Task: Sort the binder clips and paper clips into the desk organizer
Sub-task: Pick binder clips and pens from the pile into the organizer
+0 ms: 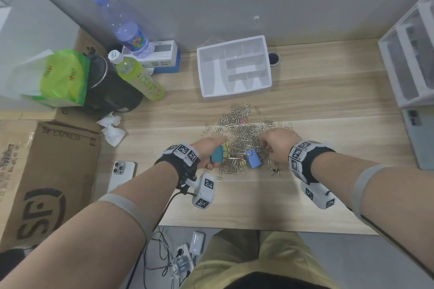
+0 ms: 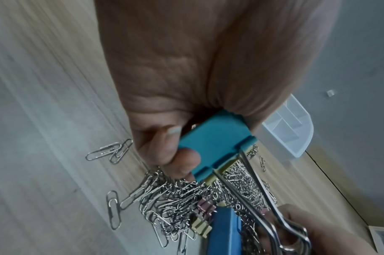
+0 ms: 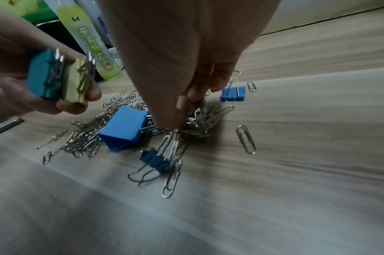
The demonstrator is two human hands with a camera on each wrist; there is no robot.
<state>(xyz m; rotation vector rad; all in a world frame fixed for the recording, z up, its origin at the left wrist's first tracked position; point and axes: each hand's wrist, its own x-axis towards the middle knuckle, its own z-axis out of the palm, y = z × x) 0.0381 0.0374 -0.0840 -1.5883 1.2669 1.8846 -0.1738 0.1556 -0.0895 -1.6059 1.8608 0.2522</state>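
Note:
My left hand [image 1: 212,156] grips a large teal binder clip [image 1: 217,157] stacked against a yellow binder clip [image 1: 226,147], just above the near edge of the paper clip pile [image 1: 239,129]. The left wrist view shows the teal clip [image 2: 217,145] between thumb and fingers. My right hand [image 3: 182,120] reaches down and pinches the wire handles of a large blue binder clip [image 3: 123,129] lying among paper clips. A small dark blue binder clip [image 3: 153,160] and a small blue binder clip [image 3: 232,94] lie nearby. The white desk organizer [image 1: 206,70] stands beyond the pile.
At the left are a green drink bottle [image 1: 138,77], a clear bottle [image 1: 126,28], a green bag [image 1: 61,75], crumpled tissue [image 1: 111,129], a phone [image 1: 122,173] and a cardboard box [image 1: 47,171]. A white drawer unit [image 1: 411,61] stands at the right.

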